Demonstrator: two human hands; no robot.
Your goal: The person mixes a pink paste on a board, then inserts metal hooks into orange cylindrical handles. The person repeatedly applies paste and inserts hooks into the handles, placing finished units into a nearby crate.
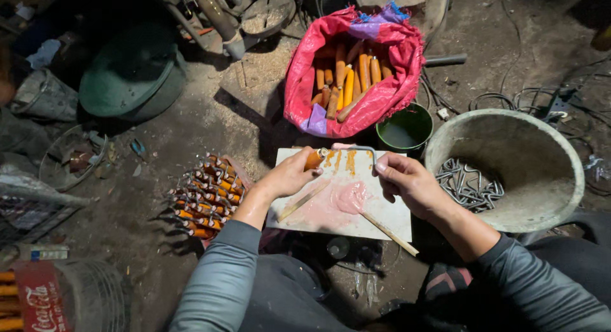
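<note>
My left hand point(287, 176) grips an orange wooden handle point(314, 159) over a white board point(382, 211). My right hand point(407, 181) pinches a bent metal rod point(363, 149) whose other end meets the handle. A pink paste blob point(351, 196) lies on the board with a wooden stick point(389, 233) resting in it. Another thin stick point(302, 201) lies near my left wrist.
A red sack point(309, 84) of orange handles stands behind the board. A stack of finished handles with rods point(207, 198) lies at the left. A grey basin point(547, 173) with bent metal rods point(468, 186) sits at the right, a green cup point(405, 131) beside it.
</note>
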